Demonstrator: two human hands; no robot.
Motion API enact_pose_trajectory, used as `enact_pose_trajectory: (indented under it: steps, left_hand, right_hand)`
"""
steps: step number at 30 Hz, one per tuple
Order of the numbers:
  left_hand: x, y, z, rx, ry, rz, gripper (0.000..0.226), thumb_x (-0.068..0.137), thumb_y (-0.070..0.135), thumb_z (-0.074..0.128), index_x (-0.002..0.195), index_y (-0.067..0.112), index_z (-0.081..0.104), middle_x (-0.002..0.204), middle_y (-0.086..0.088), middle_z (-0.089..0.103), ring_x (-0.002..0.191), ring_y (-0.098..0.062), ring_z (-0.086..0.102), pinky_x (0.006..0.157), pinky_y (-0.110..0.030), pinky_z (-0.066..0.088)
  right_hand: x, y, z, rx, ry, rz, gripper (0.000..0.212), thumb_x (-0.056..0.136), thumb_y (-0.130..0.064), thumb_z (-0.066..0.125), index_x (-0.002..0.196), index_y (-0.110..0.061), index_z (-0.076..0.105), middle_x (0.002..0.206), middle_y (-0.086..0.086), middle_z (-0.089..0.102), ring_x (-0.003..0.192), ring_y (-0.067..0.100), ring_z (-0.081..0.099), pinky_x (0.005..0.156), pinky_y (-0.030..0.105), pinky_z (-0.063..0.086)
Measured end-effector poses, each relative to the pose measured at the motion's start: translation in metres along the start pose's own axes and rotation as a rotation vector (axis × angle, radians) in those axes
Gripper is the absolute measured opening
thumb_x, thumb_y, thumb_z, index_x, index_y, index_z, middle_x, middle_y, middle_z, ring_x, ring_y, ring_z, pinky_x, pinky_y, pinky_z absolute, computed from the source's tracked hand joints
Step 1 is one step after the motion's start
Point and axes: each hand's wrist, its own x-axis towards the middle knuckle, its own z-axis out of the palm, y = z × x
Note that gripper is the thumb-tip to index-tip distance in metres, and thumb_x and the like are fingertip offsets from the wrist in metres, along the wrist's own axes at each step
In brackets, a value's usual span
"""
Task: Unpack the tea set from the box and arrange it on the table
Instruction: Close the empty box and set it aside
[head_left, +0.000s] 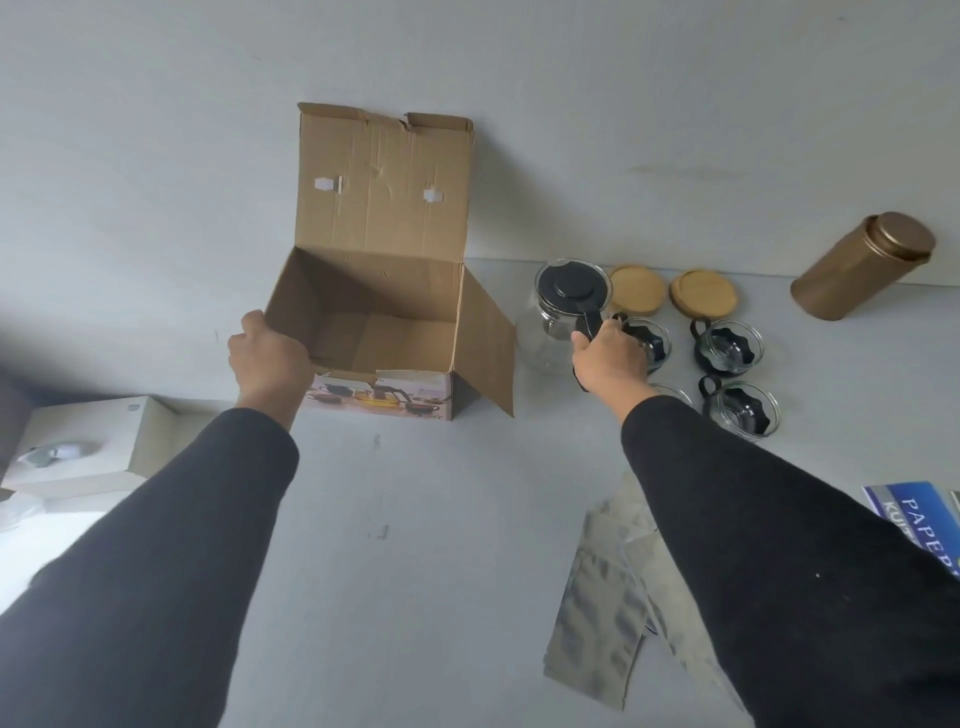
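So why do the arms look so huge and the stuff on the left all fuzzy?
In the head view, the wide-angle lens stretches the sleeves near the bottom edge, so they loom large; the tissue box at the left edge is smeared and soft; the light is flat and even, with faint shadows; the glass teapot held by the right hand stays fairly sharp.
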Motion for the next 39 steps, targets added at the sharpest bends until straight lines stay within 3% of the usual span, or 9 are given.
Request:
enact_pose_trajectory:
  steps: [9,12,18,21,25,27,29,34,39]
  left_hand:
    - [0.004,-0.004,0.005,-0.019,0.011,-0.011,0.054,0.088,-0.002,0.037,0.140,0.008,0.032,0.132,-0.025,0.040,0.118,-0.042,0.045,0.099,-0.048,0.042]
    - [0.005,-0.004,0.003,0.002,0.000,-0.006,0.053,0.088,-0.002,0.037,0.140,0.006,0.031,0.131,-0.027,0.042,0.119,-0.042,0.044,0.099,-0.046,0.041]
    - [0.008,-0.004,-0.004,0.043,-0.064,-0.025,0.045,0.089,0.000,0.033,0.133,0.004,0.037,0.125,-0.027,0.046,0.113,-0.043,0.050,0.088,-0.044,0.045]
    - [0.013,-0.008,-0.012,0.035,-0.098,-0.014,0.045,0.087,0.002,0.039,0.132,0.003,0.040,0.125,-0.025,0.049,0.113,-0.041,0.051,0.089,-0.043,0.046]
    - [0.021,-0.017,-0.025,0.035,-0.178,0.014,0.047,0.084,0.007,0.046,0.130,0.003,0.042,0.123,-0.021,0.051,0.112,-0.039,0.052,0.093,-0.044,0.049]
    - [0.025,-0.025,-0.033,0.034,-0.218,0.008,0.046,0.081,0.010,0.048,0.125,0.003,0.046,0.120,-0.020,0.051,0.108,-0.038,0.054,0.091,-0.045,0.051]
    - [0.031,-0.034,-0.041,0.031,-0.259,0.002,0.046,0.078,0.012,0.050,0.123,0.003,0.048,0.120,-0.019,0.052,0.103,-0.037,0.056,0.088,-0.044,0.052]
    - [0.042,-0.054,-0.063,0.047,-0.328,0.043,0.046,0.076,0.014,0.052,0.121,0.006,0.050,0.120,-0.017,0.048,0.094,-0.033,0.055,0.078,-0.040,0.055]
    - [0.052,-0.069,-0.081,0.060,-0.308,0.084,0.049,0.079,0.019,0.059,0.122,0.001,0.045,0.123,-0.019,0.043,0.085,-0.027,0.040,0.070,-0.037,0.047]
  right_hand:
    - [0.003,0.004,0.007,0.141,-0.018,0.041,0.052,0.093,-0.038,0.053,0.125,0.001,0.043,0.127,0.020,0.053,0.118,0.036,0.050,0.091,0.038,0.042]
    - [-0.006,-0.001,0.008,0.135,0.109,0.077,0.067,0.084,-0.050,0.058,0.127,-0.002,0.040,0.126,0.017,0.046,0.110,0.035,0.054,0.078,0.036,0.044]
    - [-0.047,-0.027,0.027,0.217,0.321,0.037,0.042,0.093,-0.039,0.045,0.113,-0.002,0.052,0.112,0.015,0.055,0.098,0.035,0.058,0.069,0.033,0.039]
    - [-0.069,-0.051,0.037,0.216,0.213,0.069,0.046,0.096,-0.042,0.039,0.110,-0.003,0.058,0.109,0.015,0.061,0.100,0.034,0.059,0.072,0.032,0.039]
    - [-0.087,-0.085,0.051,0.499,-0.195,0.357,0.065,0.090,-0.061,0.034,0.108,-0.005,0.062,0.108,0.011,0.064,0.097,0.030,0.062,0.086,0.035,0.049]
    - [-0.096,-0.099,0.056,0.729,-0.286,0.484,0.058,0.089,-0.059,0.040,0.105,-0.007,0.060,0.099,0.008,0.064,0.078,0.023,0.060,0.072,0.030,0.050]
    - [-0.103,-0.108,0.057,0.898,-0.300,0.570,0.046,0.091,-0.051,0.048,0.107,-0.009,0.059,0.097,0.009,0.063,0.071,0.019,0.054,0.063,0.027,0.043]
    - [-0.118,-0.121,0.063,1.173,-0.239,0.679,0.049,0.085,-0.038,0.065,0.124,-0.009,0.054,0.116,0.005,0.061,0.098,0.021,0.057,0.079,0.034,0.041]
    - [-0.136,-0.146,0.063,1.310,-0.129,0.658,0.025,0.089,-0.023,0.058,0.110,-0.010,0.057,0.117,0.003,0.062,0.098,0.019,0.055,0.080,0.034,0.042]
